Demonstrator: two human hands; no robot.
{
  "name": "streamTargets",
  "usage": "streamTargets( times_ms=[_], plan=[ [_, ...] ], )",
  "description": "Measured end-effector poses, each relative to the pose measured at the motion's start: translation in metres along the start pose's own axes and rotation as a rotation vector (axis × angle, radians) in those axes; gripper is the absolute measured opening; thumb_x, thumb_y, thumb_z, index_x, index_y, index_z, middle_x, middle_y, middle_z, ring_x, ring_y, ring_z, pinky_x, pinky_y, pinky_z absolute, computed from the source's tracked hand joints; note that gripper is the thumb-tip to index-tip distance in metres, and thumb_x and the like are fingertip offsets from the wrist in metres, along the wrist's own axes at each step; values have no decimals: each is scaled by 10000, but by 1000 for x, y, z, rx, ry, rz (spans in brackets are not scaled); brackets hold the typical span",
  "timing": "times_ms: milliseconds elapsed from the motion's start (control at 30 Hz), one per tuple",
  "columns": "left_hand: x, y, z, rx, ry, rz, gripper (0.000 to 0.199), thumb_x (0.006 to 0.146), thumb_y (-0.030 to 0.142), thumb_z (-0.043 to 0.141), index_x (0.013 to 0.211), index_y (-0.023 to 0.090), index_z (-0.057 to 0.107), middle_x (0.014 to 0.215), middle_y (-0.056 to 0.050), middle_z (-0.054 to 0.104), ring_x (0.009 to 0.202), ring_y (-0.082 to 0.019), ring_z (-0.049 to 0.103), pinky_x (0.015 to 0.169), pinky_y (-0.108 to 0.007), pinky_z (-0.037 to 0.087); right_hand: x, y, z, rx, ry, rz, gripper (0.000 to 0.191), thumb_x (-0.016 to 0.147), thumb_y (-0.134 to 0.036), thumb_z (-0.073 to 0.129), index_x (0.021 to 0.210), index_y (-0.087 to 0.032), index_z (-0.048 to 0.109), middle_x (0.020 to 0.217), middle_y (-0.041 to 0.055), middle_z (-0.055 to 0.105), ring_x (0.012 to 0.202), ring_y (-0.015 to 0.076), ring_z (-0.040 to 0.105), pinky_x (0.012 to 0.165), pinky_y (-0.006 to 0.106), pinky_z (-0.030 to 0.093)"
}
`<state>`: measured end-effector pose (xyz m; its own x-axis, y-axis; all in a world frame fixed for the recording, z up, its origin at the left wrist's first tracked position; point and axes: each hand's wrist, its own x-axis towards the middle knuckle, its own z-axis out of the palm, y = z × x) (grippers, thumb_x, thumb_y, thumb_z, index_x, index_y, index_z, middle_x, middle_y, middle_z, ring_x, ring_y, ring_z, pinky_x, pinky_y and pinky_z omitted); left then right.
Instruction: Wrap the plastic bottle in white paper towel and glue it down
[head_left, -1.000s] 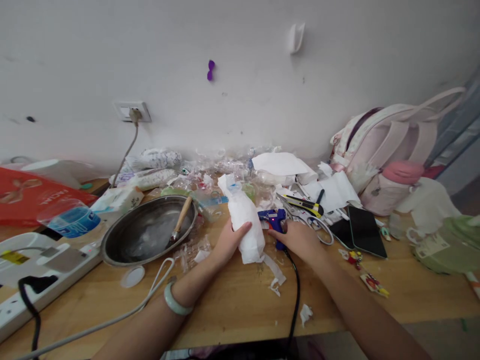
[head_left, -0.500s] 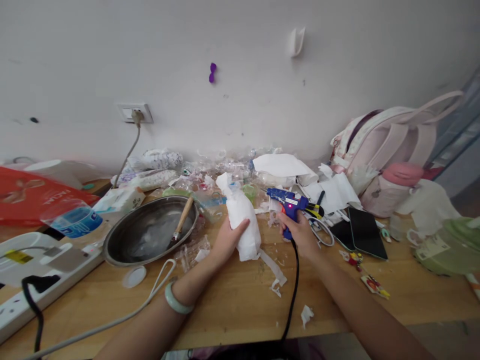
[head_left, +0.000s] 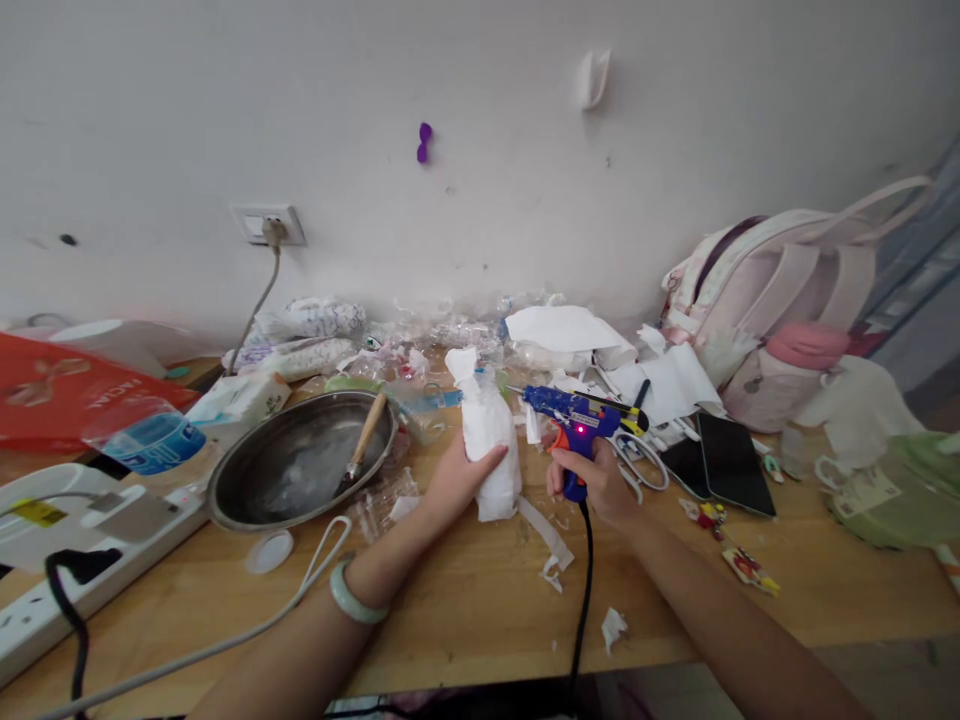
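A bottle wrapped in white paper [head_left: 493, 440] stands near the middle of the wooden table, its paper flap sticking up at the top. My left hand [head_left: 459, 480] is wrapped round its left side, thumb across the front. My right hand [head_left: 592, 475] grips the handle of a blue glue gun [head_left: 574, 415] with a lit red light. The gun's nozzle points left at the upper part of the bottle, and a small gap seems to lie between them. A black cord [head_left: 585, 590] runs down from the handle.
A metal basin [head_left: 232, 500] with a wooden-handled brush [head_left: 367, 435] sits left, beside a power strip [head_left: 161, 530] and a pale cable. Clear plastic scraps lie behind. To the right are white paper [head_left: 667, 385], a dark tablet [head_left: 731, 465], a pink bag [head_left: 757, 280] and a green container [head_left: 885, 490].
The wrapped bottle has turned more upright in my left hand. The glue gun in my right hand has moved slightly left and lower, its nozzle now nearer the bottle.
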<state>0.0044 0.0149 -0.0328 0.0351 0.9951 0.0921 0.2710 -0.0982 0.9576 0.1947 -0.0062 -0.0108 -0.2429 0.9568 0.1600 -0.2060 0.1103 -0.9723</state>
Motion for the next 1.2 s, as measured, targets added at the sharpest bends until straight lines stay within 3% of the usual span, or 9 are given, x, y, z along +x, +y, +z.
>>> streamTargets(
  times_ms=[100, 200, 367, 533, 733, 1200],
  plan=[
    [0, 0, 0, 3, -10, 19, 644, 707, 493, 628, 1220, 128, 490, 1250, -165, 570, 1157, -315, 517, 974, -417, 381, -1, -1, 0, 7, 15, 30, 210, 729, -355, 620, 821, -170, 583, 495, -42, 545, 385, 101, 482, 392, 221, 373],
    [0, 0, 0, 21, -12, 35, 656, 701, 512, 624, 1215, 124, 495, 1250, -169, 570, 1155, -318, 519, 972, -417, 382, -1, 1, 1, -15, 8, 20, 205, 717, -357, 627, 788, -175, 564, 603, -25, 574, 389, 82, 479, 393, 216, 364],
    [-2, 1, -1, 63, -21, 58, 661, 703, 528, 613, 1222, 138, 487, 1259, -161, 566, 1170, -317, 511, 981, -424, 375, -2, 2, 1, -66, -15, -17, 181, 753, -355, 593, 760, -179, 549, 537, -44, 509, 395, 83, 460, 407, 215, 351],
    [-5, 4, -2, 147, -53, 79, 688, 705, 528, 610, 1248, 134, 460, 1248, -173, 571, 1165, -331, 514, 975, -449, 378, -4, -1, 3, -36, -32, -24, 189, 754, -362, 587, 767, -183, 529, 669, -22, 548, 417, 75, 466, 419, 224, 348],
    [-5, 5, -1, 175, -52, 95, 712, 703, 539, 599, 1266, 133, 443, 1271, -173, 553, 1179, -329, 503, 980, -449, 377, -3, -1, 3, -19, -28, 39, 203, 735, -365, 598, 760, -188, 501, 536, -56, 480, 404, 86, 449, 430, 227, 341],
    [-5, 4, -2, 191, -56, 111, 681, 713, 531, 591, 1257, 147, 448, 1275, -152, 555, 1184, -306, 506, 977, -419, 391, -4, 1, 2, -69, -10, 30, 219, 729, -395, 588, 757, -192, 510, 489, -54, 482, 406, 98, 441, 433, 239, 337]
  ],
)
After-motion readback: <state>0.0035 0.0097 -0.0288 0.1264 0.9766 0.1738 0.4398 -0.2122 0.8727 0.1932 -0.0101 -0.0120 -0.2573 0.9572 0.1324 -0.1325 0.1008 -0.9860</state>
